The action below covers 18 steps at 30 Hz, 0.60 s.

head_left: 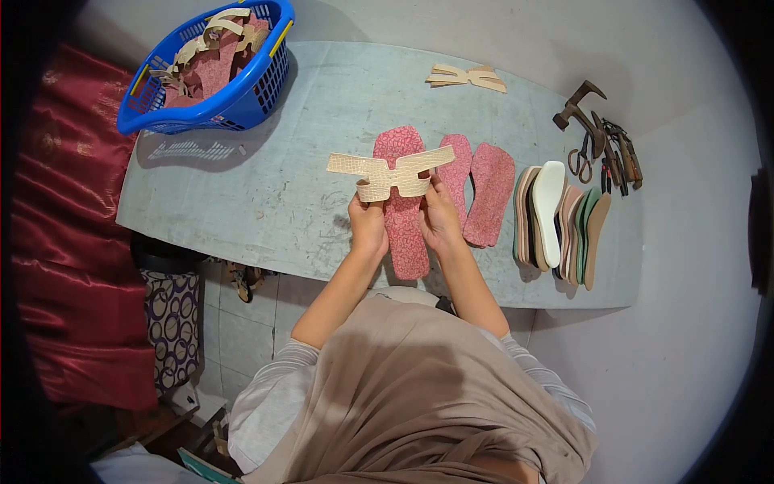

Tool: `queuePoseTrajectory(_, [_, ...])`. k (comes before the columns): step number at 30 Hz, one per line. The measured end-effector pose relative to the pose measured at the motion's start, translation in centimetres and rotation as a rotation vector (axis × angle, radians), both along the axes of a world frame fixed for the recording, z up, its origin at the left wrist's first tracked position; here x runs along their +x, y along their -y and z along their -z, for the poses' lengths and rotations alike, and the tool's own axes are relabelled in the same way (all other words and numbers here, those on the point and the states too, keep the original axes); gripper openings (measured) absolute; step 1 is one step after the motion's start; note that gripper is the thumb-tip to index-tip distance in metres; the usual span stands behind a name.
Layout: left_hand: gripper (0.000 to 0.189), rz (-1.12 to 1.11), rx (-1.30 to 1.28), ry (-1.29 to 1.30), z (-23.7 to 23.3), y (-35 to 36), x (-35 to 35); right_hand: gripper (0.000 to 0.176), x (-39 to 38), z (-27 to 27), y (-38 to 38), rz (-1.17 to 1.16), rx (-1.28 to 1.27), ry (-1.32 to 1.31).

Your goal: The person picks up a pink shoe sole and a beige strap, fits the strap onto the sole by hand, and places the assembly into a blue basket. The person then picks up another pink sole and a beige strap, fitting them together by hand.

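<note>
A pink patterned sandal insole point(407, 234) is held upright in front of me, toe end away. Across its upper half lies a cream, crocodile-textured sandal strap point(393, 174); its far ends spread outward and its near ends curl in. My left hand point(368, 228) is closed at the left edge, gripping the strap's near left end against the insole. On the opposite edge, my right hand point(439, 216) is closed in the same way, its fingertips partly hidden behind the pieces. Just right of it lie more pink insoles point(490, 194).
A blue basket point(270, 77) of pink and cream pieces stands at the back left of the table point(322, 97). Cream straps point(466, 77) lie at the back. To the right are a row of soles point(551, 210), a hammer point(576, 105), scissors point(580, 164) and other hand tools.
</note>
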<state>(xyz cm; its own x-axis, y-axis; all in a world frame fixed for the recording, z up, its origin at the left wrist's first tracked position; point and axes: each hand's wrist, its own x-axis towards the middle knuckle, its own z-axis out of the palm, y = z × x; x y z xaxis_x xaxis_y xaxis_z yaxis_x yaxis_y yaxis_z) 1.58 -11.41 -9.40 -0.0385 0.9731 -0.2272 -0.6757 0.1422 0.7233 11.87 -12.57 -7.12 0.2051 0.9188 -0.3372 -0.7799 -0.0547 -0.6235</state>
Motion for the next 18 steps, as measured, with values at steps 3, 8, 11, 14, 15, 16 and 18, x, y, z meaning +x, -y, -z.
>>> queuePoseTrajectory(3, [0.024, 0.005, -0.014, -0.001, 0.0, 0.0, 0.1, 0.026, 0.0, -0.3, 0.1, -0.098, -0.02, 0.095])
queuePoseTrajectory(8, [0.021, 0.003, -0.06, 0.013, 0.4, -0.2, 0.2, 0.027, 0.5, 0.6, 0.8, -0.124, 0.121, 0.057])
queuePoseTrajectory(11, [0.02, 0.006, -0.051, 0.008, 0.4, -0.1, 0.3, 0.025, 0.4, -0.7, 1.2, -0.174, 0.172, 0.065])
queuePoseTrajectory(14, [0.02, -0.005, -0.029, -0.012, 0.1, -0.1, 0.4, 0.022, -0.1, -1.1, 1.2, -0.167, 0.131, 0.283])
queuePoseTrajectory(15, [0.02, -0.009, -0.021, -0.021, 0.1, -0.1, 0.5, 0.022, -0.2, -0.9, 1.1, -0.149, 0.104, 0.386])
queuePoseTrajectory(16, [0.02, -0.001, -0.032, -0.018, 0.1, 0.0, 0.5, 0.021, -0.3, -0.8, 1.0, -0.119, 0.085, 0.424])
queuePoseTrajectory(18, [0.019, 0.013, -0.053, -0.01, 0.0, 0.3, 0.7, 0.021, -0.4, -0.5, 0.9, -0.063, 0.049, 0.501])
